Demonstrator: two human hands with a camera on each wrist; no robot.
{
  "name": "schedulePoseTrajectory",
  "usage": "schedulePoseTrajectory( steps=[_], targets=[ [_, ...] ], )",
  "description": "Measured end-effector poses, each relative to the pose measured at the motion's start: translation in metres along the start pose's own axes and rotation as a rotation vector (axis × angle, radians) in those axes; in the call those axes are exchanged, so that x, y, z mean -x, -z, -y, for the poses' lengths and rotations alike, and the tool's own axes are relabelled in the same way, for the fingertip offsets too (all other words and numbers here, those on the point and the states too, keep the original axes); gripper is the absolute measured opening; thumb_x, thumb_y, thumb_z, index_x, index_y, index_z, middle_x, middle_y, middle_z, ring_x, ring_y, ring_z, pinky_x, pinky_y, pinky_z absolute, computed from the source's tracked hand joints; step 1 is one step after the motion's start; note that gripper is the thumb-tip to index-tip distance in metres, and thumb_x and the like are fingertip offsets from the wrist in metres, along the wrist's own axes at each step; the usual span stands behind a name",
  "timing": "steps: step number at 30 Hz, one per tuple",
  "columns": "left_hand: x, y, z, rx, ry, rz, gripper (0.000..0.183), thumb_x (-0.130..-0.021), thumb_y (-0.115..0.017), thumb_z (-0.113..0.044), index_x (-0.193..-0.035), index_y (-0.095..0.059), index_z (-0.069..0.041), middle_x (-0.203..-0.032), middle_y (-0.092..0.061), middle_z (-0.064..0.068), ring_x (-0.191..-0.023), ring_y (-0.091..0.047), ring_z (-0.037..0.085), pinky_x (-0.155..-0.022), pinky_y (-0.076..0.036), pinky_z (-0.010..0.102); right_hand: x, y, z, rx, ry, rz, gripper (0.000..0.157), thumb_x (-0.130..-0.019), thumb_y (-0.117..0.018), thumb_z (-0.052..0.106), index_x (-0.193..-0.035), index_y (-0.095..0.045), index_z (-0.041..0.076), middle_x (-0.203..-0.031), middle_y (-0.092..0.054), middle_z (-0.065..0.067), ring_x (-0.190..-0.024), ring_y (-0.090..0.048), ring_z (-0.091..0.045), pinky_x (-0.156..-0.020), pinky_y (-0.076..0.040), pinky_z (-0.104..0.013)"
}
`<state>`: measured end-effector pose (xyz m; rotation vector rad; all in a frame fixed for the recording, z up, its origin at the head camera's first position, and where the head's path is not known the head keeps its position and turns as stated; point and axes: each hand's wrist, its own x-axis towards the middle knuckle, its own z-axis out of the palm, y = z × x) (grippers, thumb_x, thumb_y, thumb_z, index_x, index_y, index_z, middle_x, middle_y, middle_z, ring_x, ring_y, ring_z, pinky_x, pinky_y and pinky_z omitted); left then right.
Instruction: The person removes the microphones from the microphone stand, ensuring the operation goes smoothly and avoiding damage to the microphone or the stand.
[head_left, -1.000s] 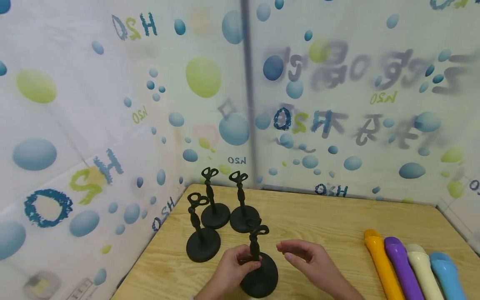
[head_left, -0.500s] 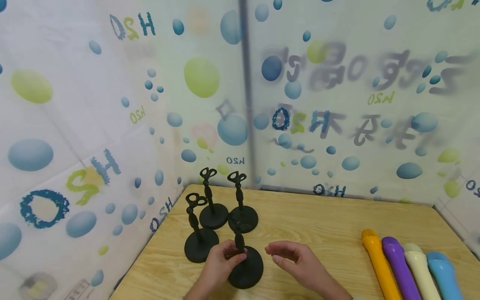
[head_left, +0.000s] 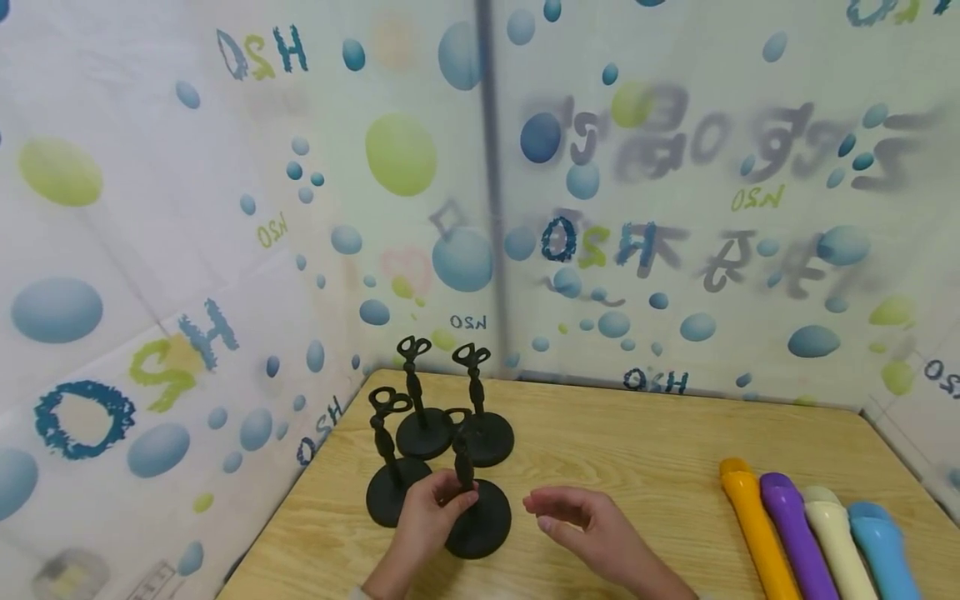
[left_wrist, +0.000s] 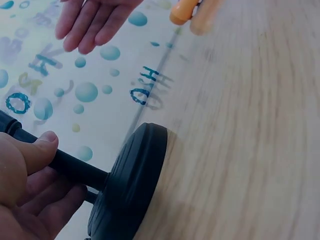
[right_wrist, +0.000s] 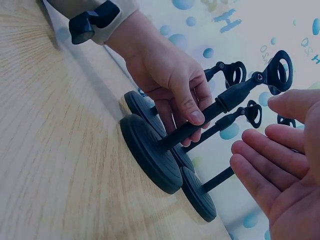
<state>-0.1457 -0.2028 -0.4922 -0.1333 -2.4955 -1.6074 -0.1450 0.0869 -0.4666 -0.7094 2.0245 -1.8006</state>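
Note:
My left hand (head_left: 427,521) grips the pole of a black desktop microphone stand (head_left: 485,523), thumb on one side and fingers curled behind. The stand has a round base and an open clip on top; its base sits at the tabletop in the left wrist view. To the right of it, my right hand (head_left: 596,529) holds nothing, its fingers loosely bent and palm turned toward the stand. Three similar stands are grouped behind and to the left: a near one (head_left: 388,500), a back-left one (head_left: 422,437) and a back-right one (head_left: 493,442). My left hand partly overlaps the near one's base.
At the right of the wooden table (head_left: 622,442) lie four-coloured toy-like microphones side by side: orange (head_left: 759,533), purple (head_left: 804,533), cream (head_left: 842,533) and blue (head_left: 883,542). A bubble-patterned curtain (head_left: 675,208) encloses the table's back and left sides.
My left hand has moved the gripped stand left and slightly away from me, closer to the other three. My right hand has followed leftward, still holding nothing.

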Motion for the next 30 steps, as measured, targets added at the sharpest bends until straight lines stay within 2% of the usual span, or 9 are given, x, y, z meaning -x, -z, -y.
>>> schedulePoseTrajectory(
  steps=[8, 10, 15, 17, 30],
  targets=[
    [-0.009, 0.002, 0.003, -0.034, -0.003, -0.05, 0.015, -0.093, -0.085, -0.01, -0.107, -0.081, -0.004, -0.102, -0.084, 0.006, -0.096, -0.077, 0.014, -0.082, -0.058, 0.022, 0.005, 0.0, -0.002, -0.004, 0.004, 0.003, 0.041, -0.11, -0.066, 0.024, -0.143, -0.066, 0.001, -0.142, -0.069, -0.027, -0.117, -0.071, 0.0, -0.1, -0.06, -0.024],
    [-0.011, 0.003, 0.003, -0.044, -0.003, -0.06, 0.014, -0.093, -0.085, -0.01, -0.106, -0.081, -0.005, -0.102, -0.084, 0.006, -0.096, -0.077, 0.016, -0.082, -0.059, 0.023, 0.006, 0.0, -0.002, -0.01, -0.002, 0.0, 0.041, -0.11, -0.066, 0.023, -0.144, -0.066, 0.001, -0.142, -0.068, -0.028, -0.12, -0.072, -0.005, -0.099, -0.06, -0.024],
    [-0.015, 0.003, 0.003, -0.065, -0.008, -0.077, 0.015, -0.093, -0.085, -0.01, -0.107, -0.081, -0.005, -0.104, -0.083, 0.005, -0.098, -0.077, 0.019, -0.083, -0.059, 0.023, 0.008, 0.001, -0.001, -0.005, -0.029, -0.017, 0.041, -0.109, -0.067, 0.024, -0.143, -0.067, 0.002, -0.141, -0.07, -0.025, -0.129, -0.07, -0.034, -0.099, -0.061, -0.026],
    [-0.016, 0.003, 0.003, -0.071, -0.008, -0.082, 0.016, -0.094, -0.085, -0.01, -0.108, -0.08, -0.004, -0.104, -0.083, 0.006, -0.098, -0.077, 0.02, -0.083, -0.059, 0.024, 0.009, 0.001, 0.0, -0.004, -0.036, -0.021, 0.041, -0.109, -0.068, 0.024, -0.143, -0.067, 0.002, -0.141, -0.07, -0.024, -0.131, -0.068, -0.04, -0.099, -0.061, -0.026],
    [-0.017, 0.004, 0.004, -0.091, 0.001, -0.095, 0.015, -0.094, -0.085, -0.012, -0.107, -0.08, -0.007, -0.105, -0.082, 0.006, -0.097, -0.077, 0.02, -0.083, -0.059, 0.026, 0.01, 0.002, -0.004, -0.01, -0.047, -0.038, 0.043, -0.109, -0.068, 0.025, -0.143, -0.065, -0.001, -0.141, -0.07, -0.024, -0.131, -0.067, -0.042, -0.099, -0.061, -0.026]
  ],
)
